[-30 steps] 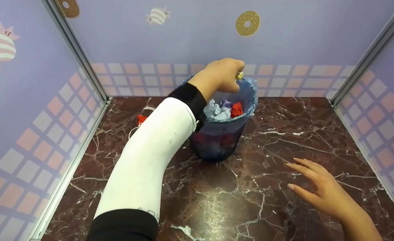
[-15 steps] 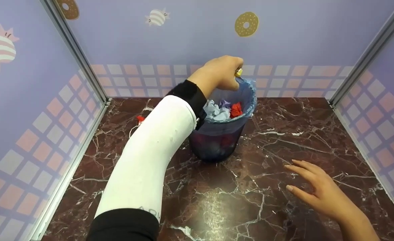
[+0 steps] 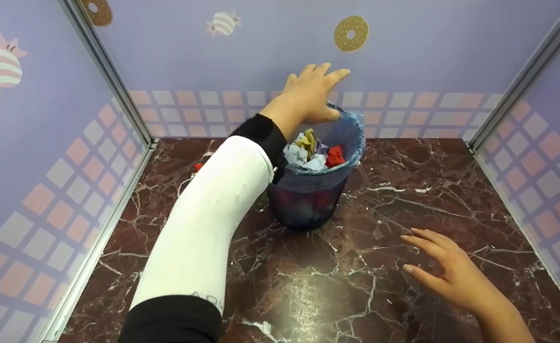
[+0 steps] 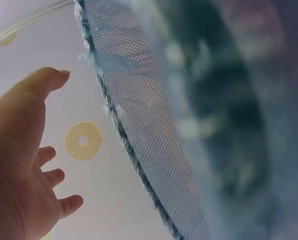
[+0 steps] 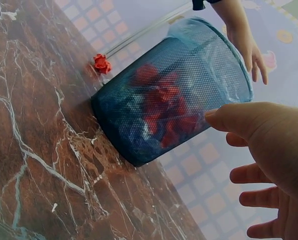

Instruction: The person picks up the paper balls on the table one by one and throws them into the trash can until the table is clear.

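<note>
A dark mesh bin (image 3: 308,200) with a blue liner (image 3: 351,138) stands on the marble floor (image 3: 308,295), full of crumpled paper. A yellow crumpled paper (image 3: 309,139) lies on top, beside blue and red pieces (image 3: 335,155). My left hand (image 3: 314,88) hovers over the bin's far rim with fingers spread, holding nothing; the left wrist view shows the same hand (image 4: 24,165) beside the mesh (image 4: 153,150). My right hand (image 3: 444,271) floats open above the floor, right of the bin, and the right wrist view shows it (image 5: 268,165) near the bin (image 5: 173,95).
A red crumpled paper (image 3: 197,167) lies on the floor left of the bin, also visible in the right wrist view as a red wad (image 5: 102,63). Patterned walls with metal corner posts (image 3: 113,81) close in three sides.
My left hand was pinching a yellow paper at the bin's rim; it has opened and lifted slightly, and the yellow paper now lies in the bin. The right hand barely moved.
</note>
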A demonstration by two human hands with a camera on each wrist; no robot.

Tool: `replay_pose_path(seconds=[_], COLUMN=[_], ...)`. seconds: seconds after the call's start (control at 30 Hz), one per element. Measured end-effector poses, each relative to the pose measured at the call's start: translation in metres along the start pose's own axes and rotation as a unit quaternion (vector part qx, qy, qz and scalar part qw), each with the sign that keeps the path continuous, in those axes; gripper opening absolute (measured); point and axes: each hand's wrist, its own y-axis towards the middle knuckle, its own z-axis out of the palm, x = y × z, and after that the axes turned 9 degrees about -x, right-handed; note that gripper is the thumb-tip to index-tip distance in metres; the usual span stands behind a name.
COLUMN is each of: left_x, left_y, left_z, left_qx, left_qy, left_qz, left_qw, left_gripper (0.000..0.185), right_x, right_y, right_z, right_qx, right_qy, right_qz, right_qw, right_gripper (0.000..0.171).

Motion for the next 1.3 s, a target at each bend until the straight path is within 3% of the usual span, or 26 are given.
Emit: replay_pose_path(seconds=[0.27, 0.5, 0.67, 0.83, 1.0, 1.13, 1.3], left_x=[0.045, 0.106, 0.151, 0.189, 0.221, 0.236, 0.243], left_y=[-0.012, -0.038, -0.063, -0.089, -0.119, -0.139, -0.157], left_z=[-0.008, -0.008, 0.005, 0.038, 0.086, 0.128, 0.176], left_qx=[-0.028, -0.051, -0.065, -0.075, -0.052, -0.032, -0.018], left_qy=[0.005, -0.012, -0.028, -0.068, -0.087, -0.097, -0.09], left_qz=[-0.033, -0.08, -0.112, -0.145, -0.191, -0.218, -0.231], left_qw=[0.999, 0.9954, 0.9911, 0.9842, 0.9764, 0.9706, 0.9685], left_gripper=[0.091, 0.084, 0.082, 0.081, 0.082, 0.084, 0.081], right_x=[0.006, 0.022, 0.038, 0.053, 0.066, 0.07, 0.07], right_y=[0.013, 0.035, 0.049, 0.059, 0.063, 0.061, 0.055], right_z=[-0.001, 0.004, 0.013, 0.027, 0.045, 0.056, 0.07], right_qx=[0.01, 0.012, 0.019, 0.037, 0.052, 0.058, 0.06], right_qy=[-0.018, -0.041, -0.057, -0.058, -0.052, -0.043, -0.027], right_qz=[-0.028, -0.076, -0.11, -0.137, -0.163, -0.175, -0.176], right_qw=[0.999, 0.996, 0.992, 0.988, 0.984, 0.982, 0.982], right_gripper=[0.066, 0.064, 0.064, 0.066, 0.067, 0.064, 0.063])
